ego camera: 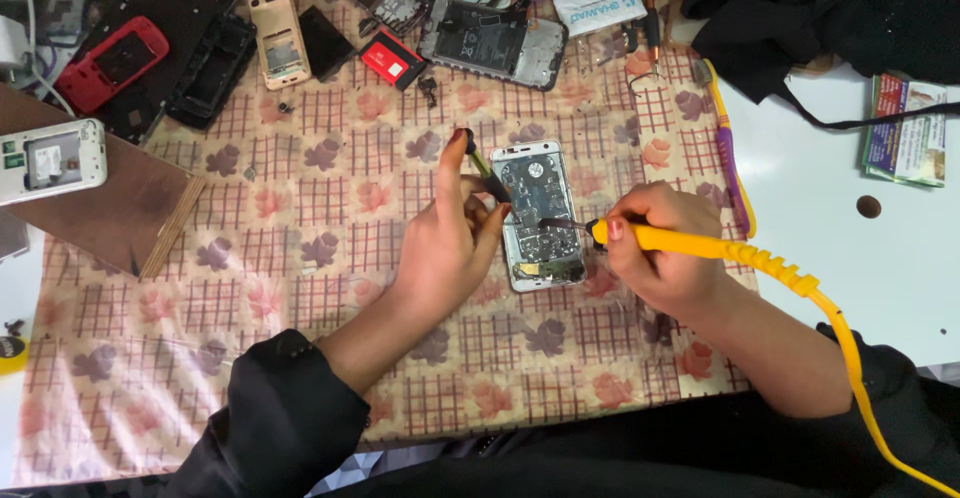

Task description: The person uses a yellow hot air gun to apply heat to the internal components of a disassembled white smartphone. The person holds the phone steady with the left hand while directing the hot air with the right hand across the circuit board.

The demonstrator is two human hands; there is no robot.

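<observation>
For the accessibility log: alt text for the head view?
A person's right hand holds a yellow soldering iron to an opened white phone, while the left hand holds a thin tool at its edge. More dismantled phones lie on the patterned cloth.

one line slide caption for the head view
Right hand brings a yellow soldering iron to an opened phone while left hand holds a small tool.
</observation>
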